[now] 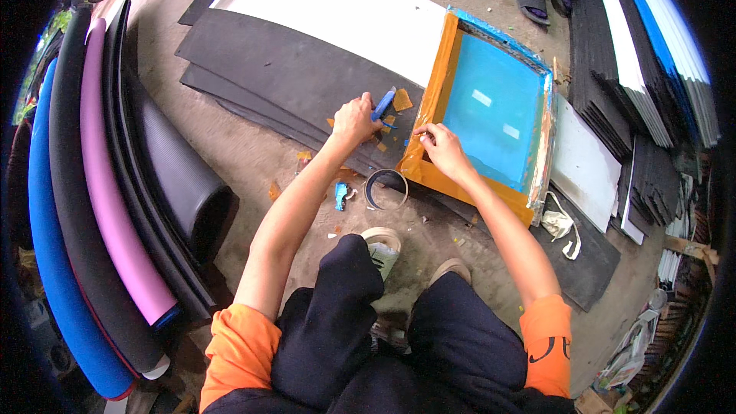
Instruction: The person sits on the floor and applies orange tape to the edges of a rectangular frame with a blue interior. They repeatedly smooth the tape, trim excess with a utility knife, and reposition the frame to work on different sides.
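Note:
A framed screen with a blue mesh lies on dark sheets, its left and near borders covered with brown tape. My left hand is closed around a blue utility knife, just left of the frame and over the dark sheet. At the frame's left border, my right hand has its thumb and fingers pinched together on the brown tape's edge. Scraps of brown tape lie around the knife. A tape roll rests on the floor between my arms, near my shoes.
Dark sheets and a white sheet spread to the left and behind the frame. Rolled material in blue, black and pink lines the left. Stacked sheets stand at the right, near another person's feet. A white cloth strip lies beside the frame.

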`<control>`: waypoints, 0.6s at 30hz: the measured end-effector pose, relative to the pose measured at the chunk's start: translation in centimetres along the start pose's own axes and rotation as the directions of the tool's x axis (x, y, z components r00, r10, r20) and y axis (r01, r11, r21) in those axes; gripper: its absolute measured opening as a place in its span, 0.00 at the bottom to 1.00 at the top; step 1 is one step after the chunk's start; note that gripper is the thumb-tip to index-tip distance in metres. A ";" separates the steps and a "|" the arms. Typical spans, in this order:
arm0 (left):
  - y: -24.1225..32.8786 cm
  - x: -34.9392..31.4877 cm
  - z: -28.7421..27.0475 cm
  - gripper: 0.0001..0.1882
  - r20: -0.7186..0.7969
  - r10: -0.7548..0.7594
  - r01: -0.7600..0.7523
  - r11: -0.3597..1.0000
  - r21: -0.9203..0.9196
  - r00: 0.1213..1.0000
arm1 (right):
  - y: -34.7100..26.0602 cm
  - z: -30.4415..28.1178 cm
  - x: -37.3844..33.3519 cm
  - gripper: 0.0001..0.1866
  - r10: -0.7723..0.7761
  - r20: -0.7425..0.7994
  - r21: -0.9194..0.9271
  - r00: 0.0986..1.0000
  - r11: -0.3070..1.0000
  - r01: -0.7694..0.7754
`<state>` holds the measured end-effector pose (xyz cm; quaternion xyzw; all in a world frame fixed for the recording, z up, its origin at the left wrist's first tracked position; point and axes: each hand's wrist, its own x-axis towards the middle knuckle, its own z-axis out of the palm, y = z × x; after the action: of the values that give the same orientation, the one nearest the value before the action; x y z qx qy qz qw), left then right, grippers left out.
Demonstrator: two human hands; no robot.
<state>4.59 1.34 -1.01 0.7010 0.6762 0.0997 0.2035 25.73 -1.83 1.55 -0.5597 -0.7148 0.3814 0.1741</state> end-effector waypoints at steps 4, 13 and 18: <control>2.7 -1.6 -1.7 0.22 -0.128 0.133 -0.176 0.881 -0.439 0.983 | -1.1 0.3 0.4 0.19 0.263 0.046 0.444 0.964 0.859 -0.256; 4.2 -7.3 -2.3 0.27 -0.036 0.179 -0.173 0.854 -0.491 0.983 | -1.7 -3.8 -3.9 0.16 0.363 -0.061 0.207 0.930 0.916 -0.344; 3.7 -14.6 1.7 0.27 -0.212 0.418 -0.416 0.908 0.054 0.883 | -1.4 -2.4 -8.5 0.16 0.356 0.108 -0.020 0.928 0.934 -0.356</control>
<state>7.68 -13.40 1.06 0.8153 0.5284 0.2151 0.0991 29.07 -9.06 5.62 -0.6581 -0.6099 0.4370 0.0626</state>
